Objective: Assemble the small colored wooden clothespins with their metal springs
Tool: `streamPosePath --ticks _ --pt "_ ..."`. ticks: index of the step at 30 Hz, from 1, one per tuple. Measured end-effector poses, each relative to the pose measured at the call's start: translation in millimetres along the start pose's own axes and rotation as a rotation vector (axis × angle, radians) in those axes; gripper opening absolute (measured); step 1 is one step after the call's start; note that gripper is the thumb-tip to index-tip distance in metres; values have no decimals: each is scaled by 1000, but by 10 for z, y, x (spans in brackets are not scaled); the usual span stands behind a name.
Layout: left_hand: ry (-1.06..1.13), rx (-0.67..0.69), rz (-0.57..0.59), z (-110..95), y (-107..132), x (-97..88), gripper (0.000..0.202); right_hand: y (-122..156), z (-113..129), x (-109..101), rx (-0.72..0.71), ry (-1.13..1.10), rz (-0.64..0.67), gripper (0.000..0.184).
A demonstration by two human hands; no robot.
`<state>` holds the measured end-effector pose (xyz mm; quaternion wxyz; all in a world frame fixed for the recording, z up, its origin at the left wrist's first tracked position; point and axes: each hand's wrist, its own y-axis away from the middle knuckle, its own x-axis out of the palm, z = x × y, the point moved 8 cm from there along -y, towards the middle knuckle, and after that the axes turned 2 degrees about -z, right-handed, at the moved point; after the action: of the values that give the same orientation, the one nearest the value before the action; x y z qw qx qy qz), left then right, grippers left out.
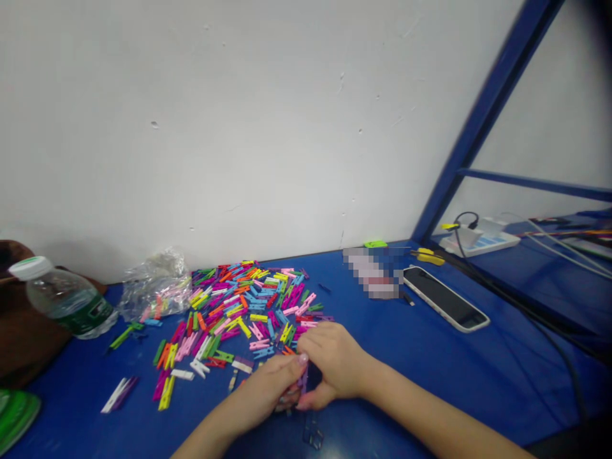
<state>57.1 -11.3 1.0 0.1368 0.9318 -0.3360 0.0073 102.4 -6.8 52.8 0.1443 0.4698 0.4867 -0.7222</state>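
Observation:
My left hand point(275, 382) and my right hand point(337, 357) meet low in the middle of the view, both closed. Between their fingertips is a purple clothespin point(305, 377), partly hidden by the fingers. Just beyond the hands spreads a big heap of small coloured clothespins point(248, 293), in pink, yellow, green, blue, orange, red, purple and white. Some clothespins point(167, 376) lie side by side left of the heap. Below my hands are a few small metal springs point(314, 435), too blurred to make out fully.
At left are a water bottle point(71, 299), a crumpled clear plastic bag point(157, 287), a brown item point(29, 344) and a green object point(16, 414). A phone point(444, 296), a yellow-handled tool point(430, 256), cables and a power strip point(478, 241) lie right. A wall point(287, 127) backs the blue table point(411, 363).

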Motion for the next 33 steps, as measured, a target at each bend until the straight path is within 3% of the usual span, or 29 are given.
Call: streamPosePath --ticks 14,19,24,33 --pt "-18 -94 17 -7 61 -17 43 14 22 13 -8 17 8 52" --pt "-84 -50 30 -15 38 -17 45 20 1 21 -18 -8 4 50" --pt "-241 -5 -47 -72 30 -72 48 19 -53 -12 30 -34 -9 48" --pt "-393 96 -91 -188 22 -96 42 13 -123 14 94 -76 88 53"
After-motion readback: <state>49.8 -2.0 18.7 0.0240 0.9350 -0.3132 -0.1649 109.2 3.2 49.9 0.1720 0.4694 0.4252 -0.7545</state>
